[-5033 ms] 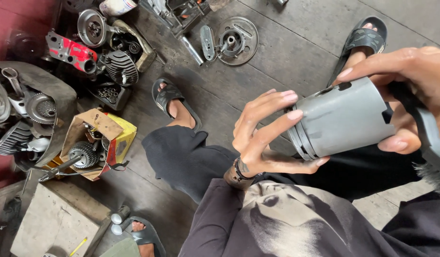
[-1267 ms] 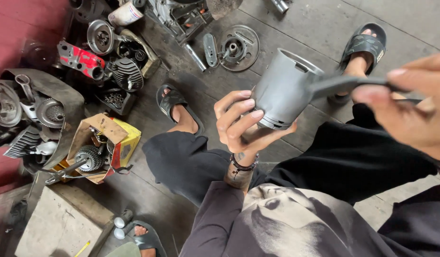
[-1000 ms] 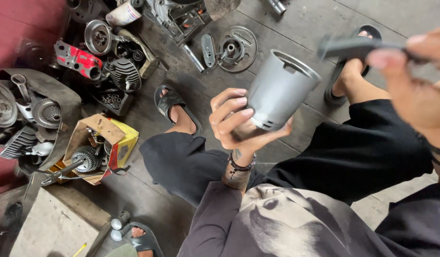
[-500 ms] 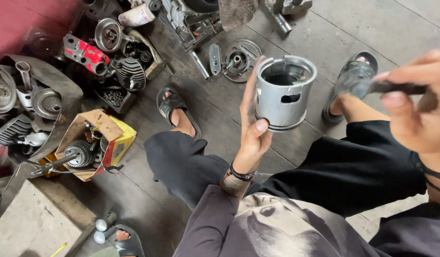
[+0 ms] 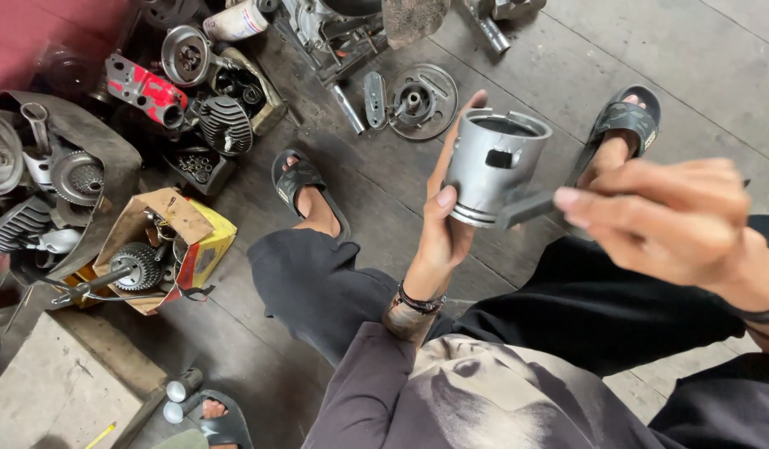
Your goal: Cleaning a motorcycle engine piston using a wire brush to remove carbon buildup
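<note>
My left hand point(image 5: 444, 218) holds a grey metal piston point(image 5: 494, 166) upright by its side, open skirt end up, with a round pin hole showing in its wall. My right hand point(image 5: 667, 218) grips a dark flat tool point(image 5: 526, 209) whose tip rests against the piston's lower ring grooves. Both hands hover above my knees, which are in black trousers. My feet in black sandals point(image 5: 300, 179) rest on the grey plank floor.
Engine parts lie scattered on the floor at the upper left: a round metal plate point(image 5: 418, 100), a finned cylinder head point(image 5: 225, 125), a red part point(image 5: 145, 87). A torn cardboard box point(image 5: 164, 249) holds a gear and shaft. Another person's sandalled foot point(image 5: 218, 420) shows at the bottom.
The left hand turned the piston from lying tilted to standing upright. The right hand pulled the tool out of the piston, swung it away, and now brings its tip to the ring grooves.
</note>
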